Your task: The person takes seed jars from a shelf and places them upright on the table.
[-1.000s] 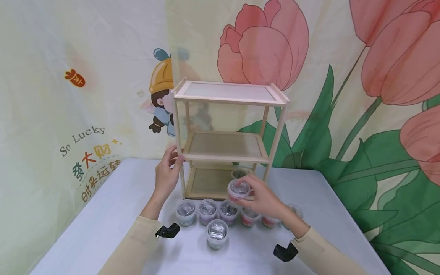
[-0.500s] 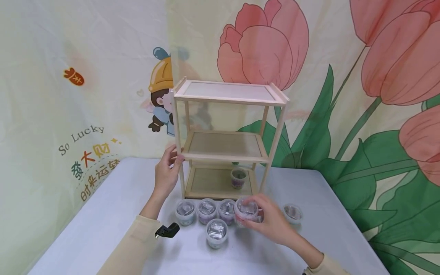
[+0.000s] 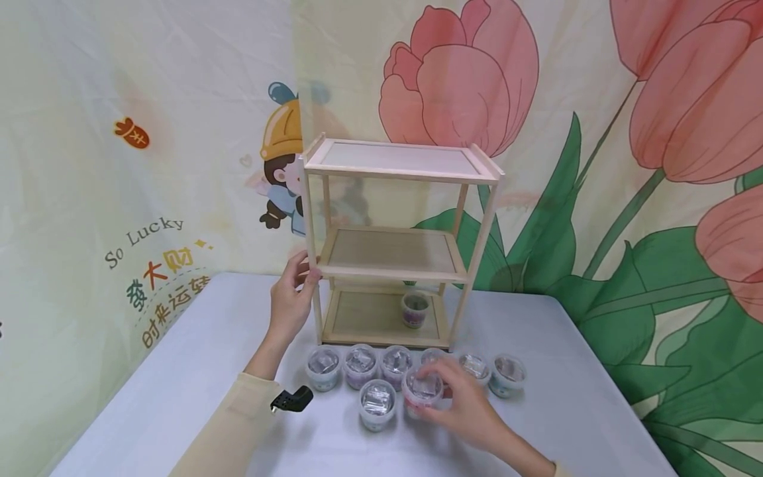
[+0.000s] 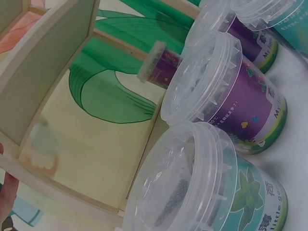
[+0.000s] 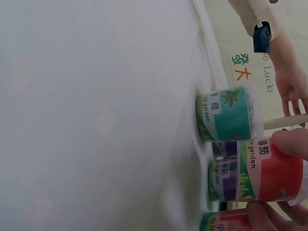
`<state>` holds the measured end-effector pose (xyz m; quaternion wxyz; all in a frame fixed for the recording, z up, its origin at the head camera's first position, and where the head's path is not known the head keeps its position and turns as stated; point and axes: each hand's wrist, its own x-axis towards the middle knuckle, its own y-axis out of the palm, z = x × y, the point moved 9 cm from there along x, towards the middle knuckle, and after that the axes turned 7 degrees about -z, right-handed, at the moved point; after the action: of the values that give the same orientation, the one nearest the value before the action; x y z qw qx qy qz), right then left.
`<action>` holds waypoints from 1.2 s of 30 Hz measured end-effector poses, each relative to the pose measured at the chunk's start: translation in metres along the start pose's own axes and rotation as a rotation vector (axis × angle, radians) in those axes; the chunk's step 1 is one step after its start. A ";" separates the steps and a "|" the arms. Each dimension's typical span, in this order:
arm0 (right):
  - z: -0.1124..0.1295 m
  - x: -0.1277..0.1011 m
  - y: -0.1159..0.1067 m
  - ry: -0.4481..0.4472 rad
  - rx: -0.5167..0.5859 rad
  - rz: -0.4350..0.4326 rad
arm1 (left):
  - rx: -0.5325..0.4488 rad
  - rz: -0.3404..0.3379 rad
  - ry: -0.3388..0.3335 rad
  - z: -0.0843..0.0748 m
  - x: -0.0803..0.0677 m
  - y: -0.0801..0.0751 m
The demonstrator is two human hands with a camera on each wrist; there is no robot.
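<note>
My left hand (image 3: pixel 290 299) is clenched around the front left post of the wooden shelf rack (image 3: pixel 398 173), just where the middle shelf meets it, steadying the frame on the table (image 3: pixel 179 371). On the rack's bottom shelf one small lidded tub (image 3: pixel 414 309) stands alone toward the right; the middle and top shelves carry nothing I can see. In front of the rack a row of clear-lidded tubs (image 3: pixel 359 365) stands on the table, with one more tub (image 3: pixel 377 404) set nearer to me. Just right of that one, my right hand (image 3: pixel 461 405) has its grip closed on a red-labelled tub (image 3: pixel 422 392), fingers curled round its side; the right wrist view shows the same red tub (image 5: pixel 272 169) pinched between thumb and fingertips, with a teal tub (image 5: pixel 226 114) and a purple one beside it. The red tub sits low, at or just above the table, and I cannot tell whether it is touching. I judge this to be the pick-up stage of moving a tub to the rack. The next move calls for lifting it straight, clearing the neighbouring lids, then passing it under the middle shelf without knocking the lone tub.
</note>
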<state>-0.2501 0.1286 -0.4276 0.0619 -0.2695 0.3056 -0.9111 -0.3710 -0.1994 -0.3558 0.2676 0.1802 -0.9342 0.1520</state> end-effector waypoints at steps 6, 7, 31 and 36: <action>-0.001 -0.006 0.007 -0.032 -0.001 -0.014 | 0.003 -0.003 0.005 0.000 0.000 0.000; 0.000 -0.007 0.007 -0.037 -0.005 -0.017 | 0.003 -0.004 0.007 0.000 0.000 0.000; -0.017 -0.027 0.022 0.106 -0.007 0.032 | -0.007 -0.009 0.004 0.000 0.001 0.001; -0.018 -0.028 0.024 0.124 0.012 0.025 | -0.008 -0.015 0.010 0.000 0.002 0.001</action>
<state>-0.2371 0.1268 -0.4662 0.0558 -0.2086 0.3065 -0.9270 -0.3728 -0.1994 -0.3552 0.2743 0.1853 -0.9321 0.1473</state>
